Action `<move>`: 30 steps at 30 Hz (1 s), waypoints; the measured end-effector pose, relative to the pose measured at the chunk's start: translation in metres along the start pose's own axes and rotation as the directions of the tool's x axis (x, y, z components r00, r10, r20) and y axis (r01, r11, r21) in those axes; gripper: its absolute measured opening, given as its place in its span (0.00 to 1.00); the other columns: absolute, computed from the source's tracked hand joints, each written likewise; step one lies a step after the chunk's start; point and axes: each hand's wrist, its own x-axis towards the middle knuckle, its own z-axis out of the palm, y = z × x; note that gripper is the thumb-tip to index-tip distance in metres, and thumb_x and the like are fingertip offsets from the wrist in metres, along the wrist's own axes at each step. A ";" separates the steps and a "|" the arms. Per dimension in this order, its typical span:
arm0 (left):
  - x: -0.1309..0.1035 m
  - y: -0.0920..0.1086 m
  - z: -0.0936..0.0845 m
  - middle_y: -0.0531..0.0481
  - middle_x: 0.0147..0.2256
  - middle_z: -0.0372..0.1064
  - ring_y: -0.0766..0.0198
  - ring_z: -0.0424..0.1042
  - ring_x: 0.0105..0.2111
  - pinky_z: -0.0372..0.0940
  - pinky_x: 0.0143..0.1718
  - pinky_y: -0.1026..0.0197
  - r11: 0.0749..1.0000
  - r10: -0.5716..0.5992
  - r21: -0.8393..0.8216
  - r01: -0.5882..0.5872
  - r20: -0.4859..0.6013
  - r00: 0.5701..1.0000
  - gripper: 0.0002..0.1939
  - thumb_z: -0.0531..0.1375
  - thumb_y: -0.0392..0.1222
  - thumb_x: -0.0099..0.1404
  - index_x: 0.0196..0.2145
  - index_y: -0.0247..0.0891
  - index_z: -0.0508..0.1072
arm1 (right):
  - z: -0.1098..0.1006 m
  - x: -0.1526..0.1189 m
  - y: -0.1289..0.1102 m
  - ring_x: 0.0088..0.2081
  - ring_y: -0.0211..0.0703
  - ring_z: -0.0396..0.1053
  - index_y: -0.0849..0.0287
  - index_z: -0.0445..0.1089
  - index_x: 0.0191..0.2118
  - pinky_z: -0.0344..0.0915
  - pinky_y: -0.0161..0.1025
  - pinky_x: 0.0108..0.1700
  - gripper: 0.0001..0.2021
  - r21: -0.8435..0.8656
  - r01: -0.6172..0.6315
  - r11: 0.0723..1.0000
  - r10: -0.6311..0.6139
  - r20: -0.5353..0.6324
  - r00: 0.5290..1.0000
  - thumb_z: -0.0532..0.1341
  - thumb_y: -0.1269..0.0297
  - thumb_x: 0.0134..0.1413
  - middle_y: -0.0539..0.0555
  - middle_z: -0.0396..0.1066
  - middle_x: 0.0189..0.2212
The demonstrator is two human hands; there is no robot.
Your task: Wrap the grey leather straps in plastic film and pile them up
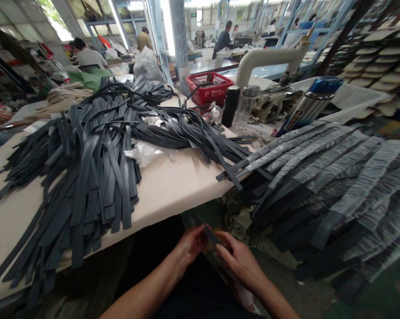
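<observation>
Over my lap, below the table's front edge, a dark grey strap (212,235) runs between my hands. My left hand (192,243) has its fingers closed around one part of it. Thumb and fingers of my right hand (236,254) pinch the same strap a little to the right. Most of the strap's length is hidden by the hands or lost in the dark below. A large heap of similar dark straps (96,146) covers the table in front of me, many with their ends hanging over the edge.
Plastic-wrapped straps (319,164) lie in a thick pile at the right. A red basket (209,86), a black bottle (231,106), a glass jar (248,104) and a steel flask (309,106) stand behind, near a sewing machine (273,66). Co-workers sit farther back.
</observation>
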 end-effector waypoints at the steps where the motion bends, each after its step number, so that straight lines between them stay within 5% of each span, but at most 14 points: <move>1: 0.001 0.006 -0.002 0.48 0.30 0.77 0.67 0.74 0.29 0.66 0.30 0.67 1.000 -0.003 -0.011 0.003 -0.021 1.000 0.05 0.60 0.34 0.65 0.34 0.31 0.76 | -0.005 -0.008 -0.002 0.43 0.48 0.74 0.55 0.65 0.55 0.68 0.40 0.44 0.20 0.003 0.063 0.998 -0.063 0.008 0.998 0.56 0.55 0.59 0.56 0.76 0.43; 5: 0.002 0.019 -0.006 0.48 0.29 0.77 0.67 0.74 0.27 0.66 0.26 0.66 0.998 -0.047 -0.049 0.043 -0.072 0.996 0.06 0.58 0.36 0.66 0.35 0.31 0.75 | -0.019 -0.037 0.002 0.50 0.48 0.70 0.50 0.64 0.56 0.67 0.40 0.51 0.25 -0.061 0.359 0.932 -0.354 0.080 0.932 0.65 0.61 0.52 0.55 0.71 0.50; 8: 0.000 0.018 -0.002 0.48 0.28 0.76 0.67 0.74 0.25 0.65 0.24 0.67 0.995 -0.083 -0.066 0.077 -0.093 0.992 0.05 0.59 0.36 0.65 0.35 0.31 0.74 | -0.017 -0.040 0.010 0.42 0.43 0.72 0.53 0.65 0.54 0.68 0.36 0.43 0.17 -0.240 0.533 0.811 -0.555 -0.031 0.831 0.58 0.66 0.60 0.56 0.73 0.44; 11: -0.002 0.014 0.001 0.48 0.26 0.76 0.67 0.73 0.22 0.64 0.22 0.67 0.992 -0.114 -0.068 0.107 -0.109 0.987 0.05 0.60 0.36 0.65 0.34 0.30 0.74 | -0.010 -0.035 0.012 0.34 0.41 0.72 0.57 0.67 0.50 0.66 0.35 0.35 0.13 -0.434 0.569 0.698 -0.673 -0.126 0.729 0.52 0.70 0.64 0.56 0.74 0.36; 16: -0.004 0.010 -0.005 0.47 0.27 0.77 0.66 0.74 0.23 0.66 0.22 0.67 0.991 -0.128 -0.063 0.121 -0.108 0.986 0.05 0.60 0.36 0.65 0.34 0.31 0.74 | -0.002 -0.027 -0.001 0.28 0.39 0.68 0.58 0.70 0.44 0.62 0.35 0.30 0.10 -0.506 0.574 0.643 -0.705 -0.100 0.702 0.51 0.68 0.65 0.53 0.73 0.28; 21: -0.009 0.007 -0.003 0.49 0.25 0.76 0.67 0.73 0.21 0.66 0.21 0.68 0.988 -0.150 -0.056 0.147 -0.063 0.987 0.05 0.59 0.36 0.65 0.34 0.30 0.74 | -0.005 -0.028 -0.007 0.30 0.40 0.69 0.60 0.69 0.47 0.63 0.36 0.32 0.12 -0.534 0.598 0.598 -0.763 -0.151 0.628 0.50 0.70 0.65 0.55 0.74 0.32; 27: -0.018 -0.001 0.005 0.49 0.24 0.75 0.68 0.73 0.22 0.66 0.23 0.68 0.977 -0.210 -0.017 0.211 0.055 0.976 0.05 0.60 0.35 0.64 0.33 0.29 0.74 | 0.001 -0.009 0.010 0.32 0.42 0.70 0.58 0.72 0.46 0.66 0.38 0.33 0.15 -0.575 0.528 0.625 -0.723 -0.171 0.669 0.48 0.67 0.67 0.56 0.75 0.33; 30: -0.024 -0.005 0.006 0.48 0.24 0.75 0.65 0.74 0.24 0.66 0.26 0.66 0.980 -0.195 -0.002 0.197 0.124 0.973 0.03 0.61 0.33 0.62 0.32 0.30 0.74 | 0.008 0.009 0.021 0.47 0.50 0.70 0.53 0.73 0.47 0.68 0.47 0.45 0.15 -0.533 0.515 0.671 -0.697 -0.217 0.683 0.50 0.65 0.66 0.60 0.73 0.47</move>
